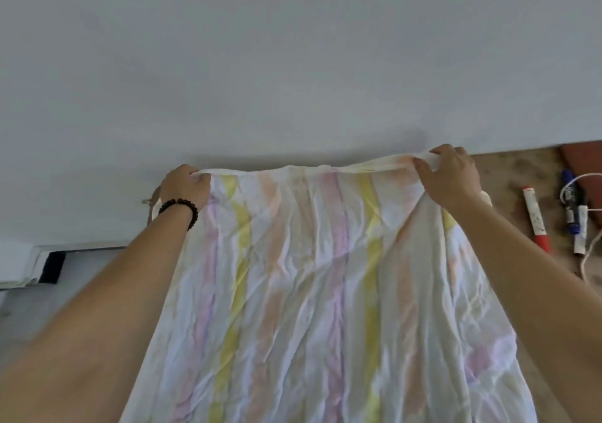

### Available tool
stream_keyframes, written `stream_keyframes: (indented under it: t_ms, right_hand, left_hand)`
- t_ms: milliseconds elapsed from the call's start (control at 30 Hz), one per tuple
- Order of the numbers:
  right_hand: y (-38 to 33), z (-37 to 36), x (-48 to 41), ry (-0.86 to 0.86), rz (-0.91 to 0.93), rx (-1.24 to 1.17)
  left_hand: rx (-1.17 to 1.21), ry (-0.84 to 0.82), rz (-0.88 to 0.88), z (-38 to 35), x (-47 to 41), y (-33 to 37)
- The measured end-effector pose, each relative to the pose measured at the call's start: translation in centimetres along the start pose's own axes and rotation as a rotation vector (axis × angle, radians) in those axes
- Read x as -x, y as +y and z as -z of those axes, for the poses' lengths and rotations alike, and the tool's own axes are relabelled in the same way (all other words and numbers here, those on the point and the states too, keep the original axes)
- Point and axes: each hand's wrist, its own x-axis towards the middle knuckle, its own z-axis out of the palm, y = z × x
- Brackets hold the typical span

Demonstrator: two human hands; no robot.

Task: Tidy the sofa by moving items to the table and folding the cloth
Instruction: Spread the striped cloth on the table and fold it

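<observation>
Here, the left hand (pixel 185 186) and right hand (pixel 451 178), held apart, each grip a top corner of the striped cloth (pixel 309 292); folding looks barely begun, with markers (pixel 536 219) lying beyond the right hand.

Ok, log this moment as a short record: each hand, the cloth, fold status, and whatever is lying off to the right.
left hand: grips the cloth's top left corner; beaded bracelet on the wrist
right hand: grips the top right corner
cloth: white with pastel stripes, creased, held up spread and hanging down
fold status: no fold visible yet
right side: brown surface with a red-capped marker, a blue marker and a white cable
</observation>
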Motion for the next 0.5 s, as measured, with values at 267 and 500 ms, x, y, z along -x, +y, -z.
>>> stream_keyframes:
  t_ms: [267,500]
  right_hand:
    - [1.5,-8.8,2.4,0.125,0.011,-0.060]
    - [0.4,-15.2,10.6,-0.289,0.457,0.359]
  left_hand:
    - [0.177,0.117,-0.020,-7.5,3.6,-3.2]
    - [-0.376,-0.169,-0.019,-11.3,12.8,-12.9]
